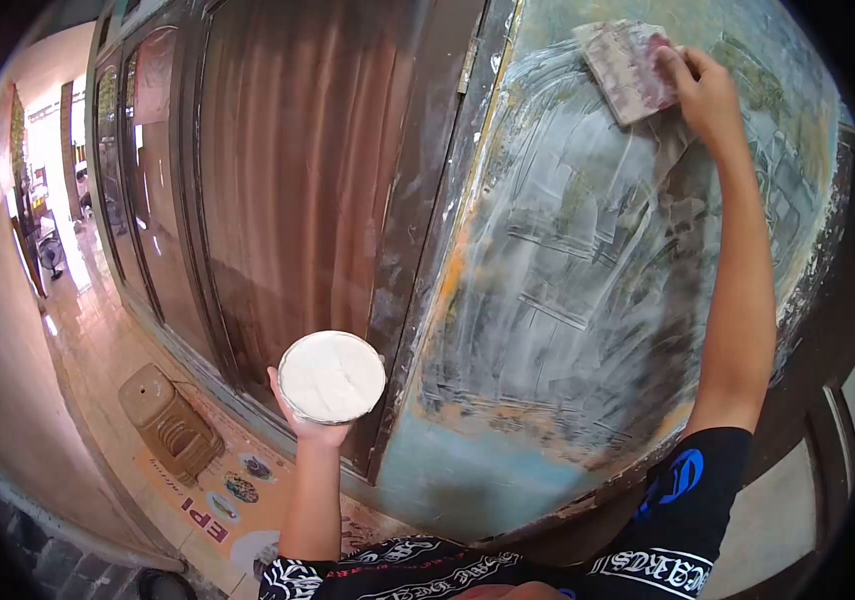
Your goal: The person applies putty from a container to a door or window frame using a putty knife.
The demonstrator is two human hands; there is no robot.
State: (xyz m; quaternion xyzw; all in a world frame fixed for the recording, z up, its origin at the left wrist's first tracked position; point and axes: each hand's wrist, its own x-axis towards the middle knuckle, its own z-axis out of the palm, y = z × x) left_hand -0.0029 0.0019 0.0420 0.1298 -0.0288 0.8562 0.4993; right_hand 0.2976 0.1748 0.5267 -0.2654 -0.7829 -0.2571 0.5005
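My left hand (316,430) grips a round tub (350,419) from below, its fingers partly hidden behind it. Smooth white paste (333,375) fills the tub nearly to the rim. High on the wall, my right hand (706,92) pinches a flat, square scraper (620,80), stained white and reddish, which lies against the surface. Around and below the scraper, the blue-green wall (568,290) carries uneven grey-white smears and streaks. Bare blue-green paint shows along the bottom.
A dark-framed window (298,180) with a brown curtain behind its glass adjoins the wall on the left. A brown plastic stool (170,425) stands on the tiled floor beside a printed banner (228,500). Further back, a fan (51,255) stands by a bright doorway.
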